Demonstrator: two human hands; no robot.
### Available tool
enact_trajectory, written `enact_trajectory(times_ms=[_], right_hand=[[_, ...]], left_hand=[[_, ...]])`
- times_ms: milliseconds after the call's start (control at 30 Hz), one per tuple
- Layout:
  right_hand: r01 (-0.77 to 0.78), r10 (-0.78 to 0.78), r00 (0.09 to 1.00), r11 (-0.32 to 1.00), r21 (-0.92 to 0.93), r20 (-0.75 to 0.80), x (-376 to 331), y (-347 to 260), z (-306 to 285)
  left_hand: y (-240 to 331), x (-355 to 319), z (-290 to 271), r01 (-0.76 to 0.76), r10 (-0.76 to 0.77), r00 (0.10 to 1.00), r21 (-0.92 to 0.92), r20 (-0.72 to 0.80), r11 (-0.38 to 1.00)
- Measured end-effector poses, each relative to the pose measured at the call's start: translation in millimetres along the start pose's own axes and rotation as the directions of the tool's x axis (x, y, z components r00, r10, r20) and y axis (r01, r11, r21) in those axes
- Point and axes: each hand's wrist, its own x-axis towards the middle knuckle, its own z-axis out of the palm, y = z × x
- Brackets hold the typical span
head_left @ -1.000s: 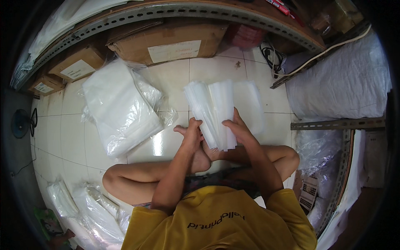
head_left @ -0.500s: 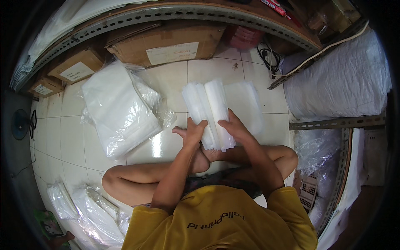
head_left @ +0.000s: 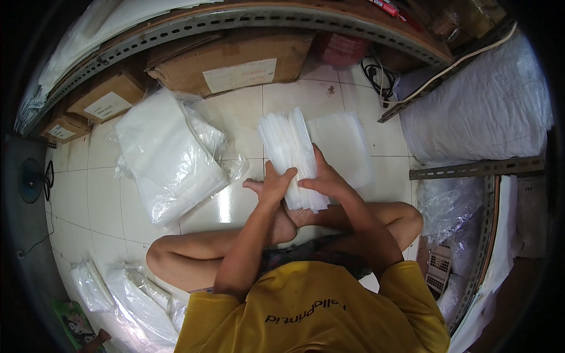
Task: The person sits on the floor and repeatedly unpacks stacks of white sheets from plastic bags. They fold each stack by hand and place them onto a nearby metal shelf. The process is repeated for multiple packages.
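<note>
A stack of thin, translucent white plastic sheets [head_left: 285,135] stands bunched between my two hands, above my crossed legs. Many narrow folds or edges show along its top. My left hand [head_left: 275,187] grips its left side with the thumb on top. From the right, my right hand [head_left: 327,177] closes on it, its thumb pressed over the upper face; the fingers beneath are partly hidden. Just past my right hand, more translucent sheets [head_left: 344,146] lie flat on the tiled floor.
A large white bundle in clear plastic [head_left: 168,156] lies at left. Cardboard boxes [head_left: 235,59] stand under the metal shelf edge [head_left: 265,22] ahead. At right are a big wrapped roll [head_left: 477,106], a shelf rail [head_left: 471,173] and a cable [head_left: 374,73]. Smaller wrapped bundles [head_left: 135,294] lie lower left.
My right hand has shifted slightly left, squeezing the stack narrower. The rolled right part of the stack is now gathered in with the rest.
</note>
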Motion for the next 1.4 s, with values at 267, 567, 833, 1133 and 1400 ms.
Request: enact_trajectory(times_ms=[267, 567, 833, 1133, 1400], right_hand=[[-0.077, 0.106, 0.994, 0.893, 0.444, -0.042, -4, 16, 3], [-0.031, 0.037, 0.998, 0.993, 0.113, -0.047, -2, 3, -1], [0.019, -0.017, 1.000, 0.998, 0.064, -0.026, -5, 2, 2], [-0.094, 0.116, 0.991, 0.965, 0.247, -0.074, -10, 28, 1], [-0.098, 0.117, 0.945, 0.992, 0.076, -0.304, -16, 25, 18]], left_hand=[[1, -3, -8, 0.021, 0.008, 0.993, -0.240, 0.121, 0.970], [15, -7, -3, 0.013, 0.001, 0.996, -0.148, 0.094, 0.989], [13, 4, 15, -0.110, 0.118, 0.991, 0.130, -0.056, 0.985], [34, -3, 15, 0.005, 0.003, 0.999, 0.228, -0.032, 0.974], [32, -11, 20, -0.091, 0.116, 0.993, 0.415, -0.035, 0.905]])
